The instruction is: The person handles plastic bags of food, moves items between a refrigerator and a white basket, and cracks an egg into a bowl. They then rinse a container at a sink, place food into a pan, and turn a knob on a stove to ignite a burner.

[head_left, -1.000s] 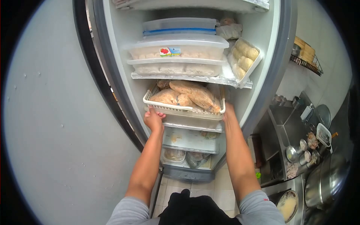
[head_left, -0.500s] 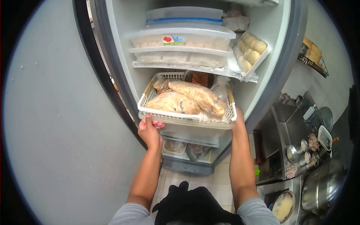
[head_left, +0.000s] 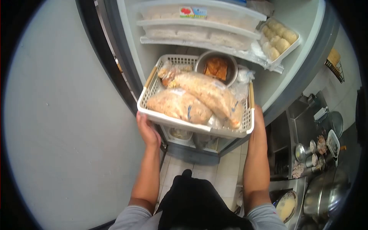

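A white plastic basket (head_left: 174, 121) with tan side handles sticks out from the open freezer, held between my two hands. My left hand (head_left: 148, 131) supports its front left corner from below, the fingers partly hidden under it. My right hand (head_left: 258, 118) is at the right side near the front corner, its fingers mostly behind the basket. Inside lie two plastic bags of pale, speckled food, a front bag (head_left: 176, 105) and a rear bag (head_left: 209, 91). A metal bowl (head_left: 198, 66) with a reddish-brown piece of food (head_left: 216, 69) sits at the back, beside smaller clear bags (head_left: 241, 86).
Above, an icy shelf (head_left: 214, 50) carries stacked clear containers (head_left: 199, 26) and a tray of round pale items (head_left: 280, 38). The grey door (head_left: 69, 122) stands wide at left. A steel counter with bowls (head_left: 301, 152) and a large pot (head_left: 326, 195) are at right.
The basket has come forward out of the freezer, uncovering the metal bowl at its back. My left hand has shifted from a thumb-on-top grip to underneath the corner. The view has tilted downward.
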